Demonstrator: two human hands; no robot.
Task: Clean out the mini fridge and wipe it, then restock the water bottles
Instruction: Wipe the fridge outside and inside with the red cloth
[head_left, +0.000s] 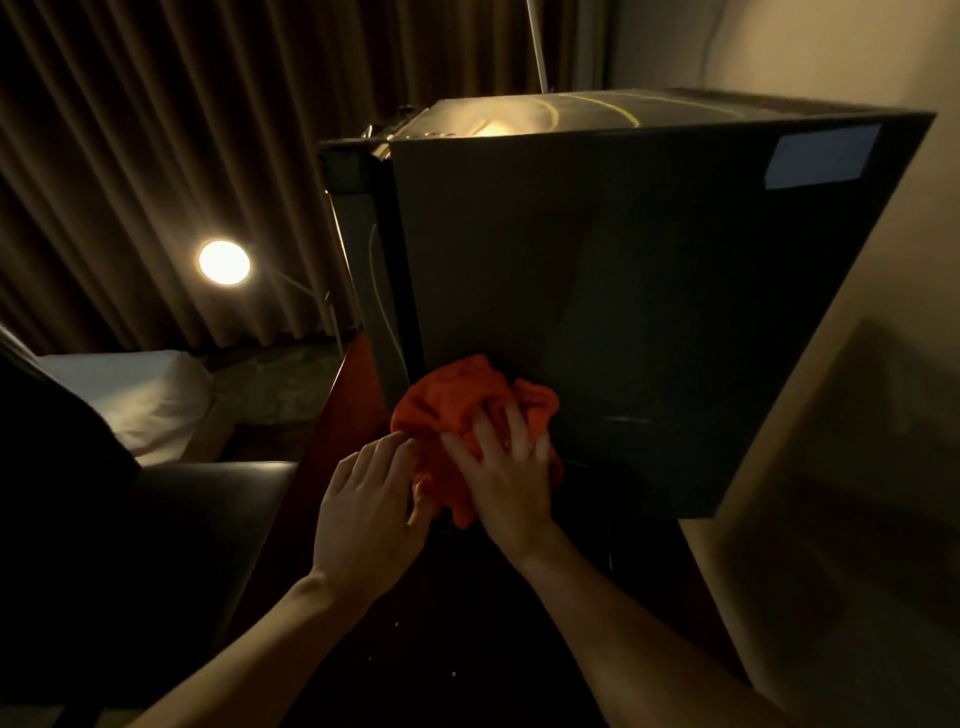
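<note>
A dark mini fridge (649, 291) stands in front of me with its door closed and a pale label at its upper right corner. A crumpled orange cloth (457, 410) lies against the door's lower left part. My right hand (511, 467) presses on the cloth with spread fingers. My left hand (363, 514) reaches in from the left, its fingertips touching the cloth's left edge. No water bottles are in view.
A lit lamp (224, 262) glows at the left before brown curtains (156, 130). A bed with a white pillow (135, 395) sits at lower left. A dark seat (197, 519) lies beside the reddish wooden surface (332, 447) under the fridge. A wall (831, 467) stands close on the right.
</note>
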